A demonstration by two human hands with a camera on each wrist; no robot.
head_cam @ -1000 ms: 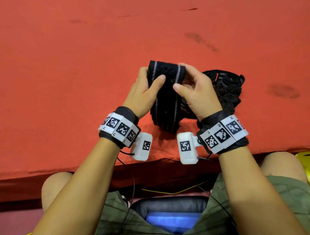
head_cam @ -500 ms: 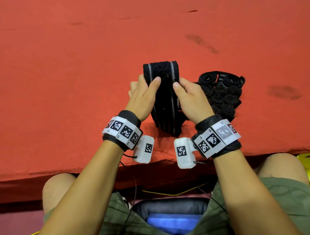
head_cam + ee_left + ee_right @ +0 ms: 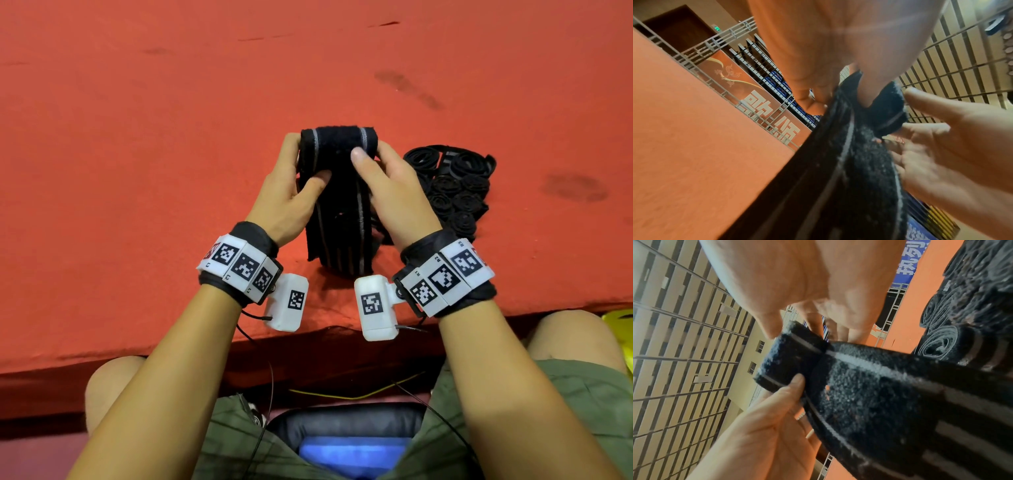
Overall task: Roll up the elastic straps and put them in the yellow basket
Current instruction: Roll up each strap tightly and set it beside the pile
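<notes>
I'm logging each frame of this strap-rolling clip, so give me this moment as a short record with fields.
surface: red table
left hand: grips the strap beside the roll
right hand: pinches the roll, thumb on top
elastic strap: black with grey stripes, top end rolled, rest hanging to the table
rolled straps: pile on the table, right of the hands
yellow basket: only an edge shows, lower right

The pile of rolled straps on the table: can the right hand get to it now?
Probably not yet: the right hand is gripping the elastic strap. The pile of rolled straps lies uncovered just beside it.
</notes>
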